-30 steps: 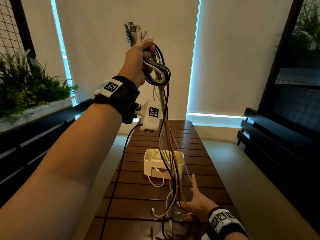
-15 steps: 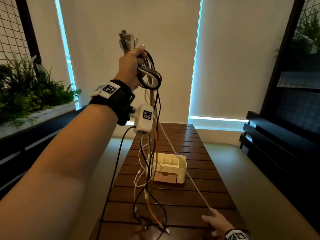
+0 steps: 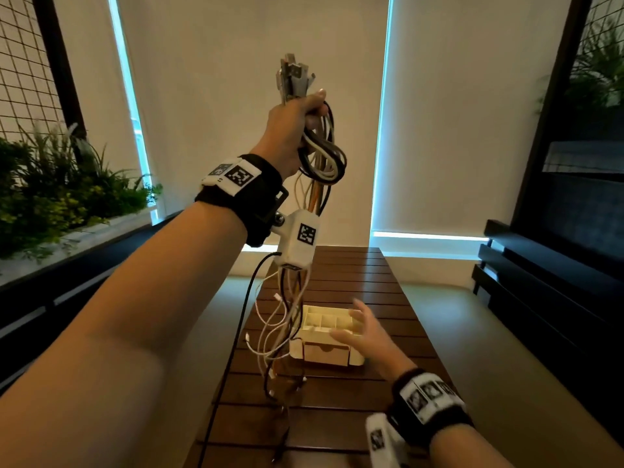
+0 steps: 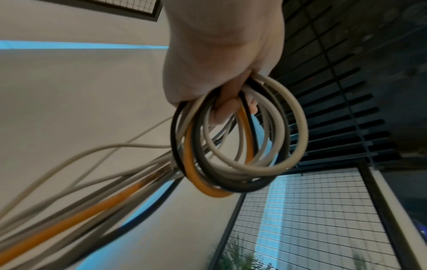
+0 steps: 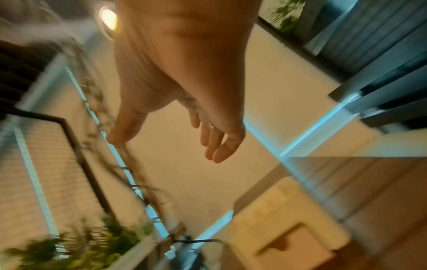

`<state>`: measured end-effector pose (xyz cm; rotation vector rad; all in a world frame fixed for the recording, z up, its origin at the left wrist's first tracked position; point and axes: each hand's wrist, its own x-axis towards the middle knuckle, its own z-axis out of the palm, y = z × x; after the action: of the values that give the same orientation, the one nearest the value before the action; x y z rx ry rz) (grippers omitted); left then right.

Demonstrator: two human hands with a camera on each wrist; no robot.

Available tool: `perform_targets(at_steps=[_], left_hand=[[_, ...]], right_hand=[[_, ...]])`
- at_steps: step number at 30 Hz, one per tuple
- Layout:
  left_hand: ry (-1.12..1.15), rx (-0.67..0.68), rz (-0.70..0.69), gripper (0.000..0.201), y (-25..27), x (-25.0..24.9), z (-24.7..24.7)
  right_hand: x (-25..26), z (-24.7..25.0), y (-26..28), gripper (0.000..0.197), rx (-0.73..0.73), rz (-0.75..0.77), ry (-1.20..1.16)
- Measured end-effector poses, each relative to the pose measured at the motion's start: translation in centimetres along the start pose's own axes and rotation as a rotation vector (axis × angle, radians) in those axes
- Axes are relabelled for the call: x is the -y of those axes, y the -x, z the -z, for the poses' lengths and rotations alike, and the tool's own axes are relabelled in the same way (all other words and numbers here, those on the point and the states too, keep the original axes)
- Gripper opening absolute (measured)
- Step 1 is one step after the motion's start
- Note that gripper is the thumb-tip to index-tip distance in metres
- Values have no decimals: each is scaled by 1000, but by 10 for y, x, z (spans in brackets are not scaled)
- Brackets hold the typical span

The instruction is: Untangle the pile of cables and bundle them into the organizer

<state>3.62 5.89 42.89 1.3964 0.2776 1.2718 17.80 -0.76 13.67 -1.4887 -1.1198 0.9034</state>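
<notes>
My left hand (image 3: pixel 297 126) is raised high and grips a bundle of cables (image 3: pixel 324 157), white, grey, black and orange, looped below the fist (image 4: pixel 221 60). Several plugs (image 3: pixel 293 76) stick up above the fist. The coils (image 4: pixel 240 142) hang under the fingers, and the loose ends (image 3: pixel 280 336) dangle down to the wooden table. A cream organizer box (image 3: pixel 324 332) with compartments and a small drawer stands on the table. My right hand (image 3: pixel 361 329) hovers over the organizer's right side with fingers spread, holding nothing (image 5: pixel 208 138).
The slatted wooden table (image 3: pixel 354 393) runs away from me. A planter with green plants (image 3: pixel 50 197) lines the left side. A dark bench (image 3: pixel 547 282) stands to the right. A black camera cable (image 3: pixel 236 349) hangs from my left wrist.
My right hand let go of the white cable it was pulling at the near table edge and rose forward to the organizer. The dangling cables swung back left.
</notes>
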Motion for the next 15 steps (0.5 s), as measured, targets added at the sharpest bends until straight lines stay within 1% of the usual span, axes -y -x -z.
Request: perform_targets(at_steps=[2, 3, 4, 5, 6, 7, 8, 9, 10, 11, 12, 13, 14, 15], left_hand=[[39, 20, 11, 30, 3, -1, -14], [64, 29, 17, 30, 4, -2, -21], [95, 37, 23, 30, 6, -3, -27], [126, 44, 27, 29, 7, -3, -32], [153, 47, 27, 28, 8, -4, -36], [174, 42, 26, 27, 9, -3, -38], [192, 29, 24, 27, 8, -3, -38], [198, 8, 21, 26, 7, -1, -36], [190, -20, 16, 27, 6, 2, -31], [170, -48, 13, 27, 5, 6, -26], [151, -74, 12, 28, 5, 9, -21], [145, -93, 6, 29, 5, 11, -17], [151, -104, -8, 30, 5, 12, -13], [162, -108, -29, 30, 5, 11, -10]], right_hand=[[26, -26, -8, 115, 104, 100, -65], [29, -41, -11, 121, 127, 145, -60], [28, -54, -12, 123, 102, 161, -66], [21, -63, -13, 123, 31, 133, -78], [11, -69, -12, 116, -69, 75, -100], [-3, -70, -13, 99, -136, 3, -103], [-14, -69, -13, 73, -143, -69, -78], [-26, -61, -17, 47, -125, -149, 4], [-32, -50, -20, 26, -106, -233, 97], [-33, -37, -23, 15, -107, -294, 185], [-32, -22, -26, 14, -131, -324, 317], [-30, -8, -31, 19, -208, -318, 468], [-26, 6, -34, 25, -341, -260, 579], [-22, 17, -36, 26, -479, -159, 585]])
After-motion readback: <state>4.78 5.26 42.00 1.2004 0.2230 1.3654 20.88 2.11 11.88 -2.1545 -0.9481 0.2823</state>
